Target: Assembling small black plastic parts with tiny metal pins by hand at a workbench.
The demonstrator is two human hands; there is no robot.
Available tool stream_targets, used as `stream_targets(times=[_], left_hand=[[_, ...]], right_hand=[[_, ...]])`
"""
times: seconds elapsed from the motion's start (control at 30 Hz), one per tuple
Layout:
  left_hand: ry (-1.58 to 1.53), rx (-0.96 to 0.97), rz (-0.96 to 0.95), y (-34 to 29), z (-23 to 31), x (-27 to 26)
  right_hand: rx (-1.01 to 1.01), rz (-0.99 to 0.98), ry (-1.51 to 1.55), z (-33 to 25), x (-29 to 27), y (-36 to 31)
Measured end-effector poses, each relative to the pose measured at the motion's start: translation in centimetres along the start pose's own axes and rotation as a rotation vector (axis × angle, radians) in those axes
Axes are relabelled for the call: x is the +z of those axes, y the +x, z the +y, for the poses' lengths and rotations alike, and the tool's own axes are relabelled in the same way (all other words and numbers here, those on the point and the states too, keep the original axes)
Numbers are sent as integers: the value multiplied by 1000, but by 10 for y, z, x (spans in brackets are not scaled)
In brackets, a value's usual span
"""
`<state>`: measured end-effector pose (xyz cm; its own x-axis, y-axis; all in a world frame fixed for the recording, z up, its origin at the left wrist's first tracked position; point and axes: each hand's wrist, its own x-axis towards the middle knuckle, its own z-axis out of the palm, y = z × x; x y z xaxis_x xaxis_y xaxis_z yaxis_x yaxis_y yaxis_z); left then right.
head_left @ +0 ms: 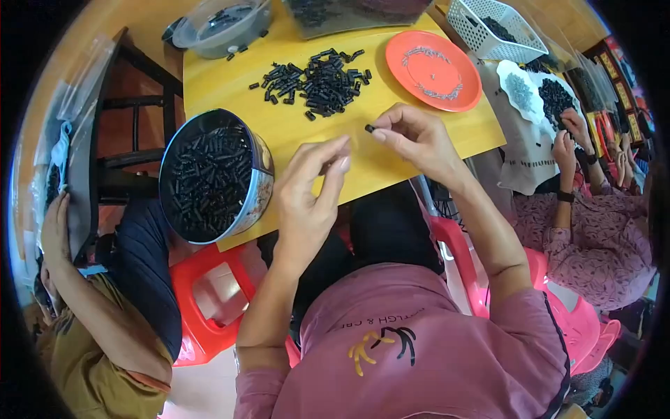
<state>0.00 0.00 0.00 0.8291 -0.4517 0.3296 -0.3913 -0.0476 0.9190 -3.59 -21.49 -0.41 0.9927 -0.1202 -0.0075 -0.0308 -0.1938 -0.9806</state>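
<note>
My right hand [422,143] pinches a small black tube-shaped piece [370,128] between thumb and fingertips, above the table's near part. Just left of it is my left hand [307,185], its thumb and fingertips drawn close together. Whatever those left fingertips may hold is too small to make out. Beyond both hands lies a loose pile of similar black pieces [324,80]. On a red plate [398,59] at the far right, small silvery pieces form a broken ring. A round tub [262,188] full of black pieces stands beside my left hand.
A clear plastic bowl [199,42] and a clear bin [363,26] stand along the yellow table's [293,133] far side, with a white basket [464,28] to the right. People sit on both sides; the right one's hands [569,140] work over black pieces. A red stool [188,300] is at lower left.
</note>
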Motion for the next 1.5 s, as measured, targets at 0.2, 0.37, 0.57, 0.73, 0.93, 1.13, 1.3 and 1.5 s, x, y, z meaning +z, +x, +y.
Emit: stream_targets(times=[0.2, 0.37, 0.57, 0.73, 0.93, 1.13, 1.3, 1.5], left_hand=[[81, 174, 36, 12, -3, 23], [-172, 62, 107, 9, -23, 40], [-64, -9, -52, 12, -21, 46], [15, -31, -134, 17, -27, 49], [-133, -133, -134, 16, -53, 50], [-259, -194, -91, 17, -56, 51], [-289, -196, -100, 17, -55, 50], [-303, -197, -87, 16, -60, 52]], right_hand=[[82, -57, 240, -4, 1, -17], [117, -31, 343, -10, 3, -22], [98, -52, 176, -9, -13, -21], [-91, -130, -240, -9, -39, -7], [-163, 258, -718, 11, -115, 50], [22, 257, -1048, 39, -134, 80], [-2, 239, -1099, 38, -129, 86], [-80, 229, -1123, 39, -131, 83]])
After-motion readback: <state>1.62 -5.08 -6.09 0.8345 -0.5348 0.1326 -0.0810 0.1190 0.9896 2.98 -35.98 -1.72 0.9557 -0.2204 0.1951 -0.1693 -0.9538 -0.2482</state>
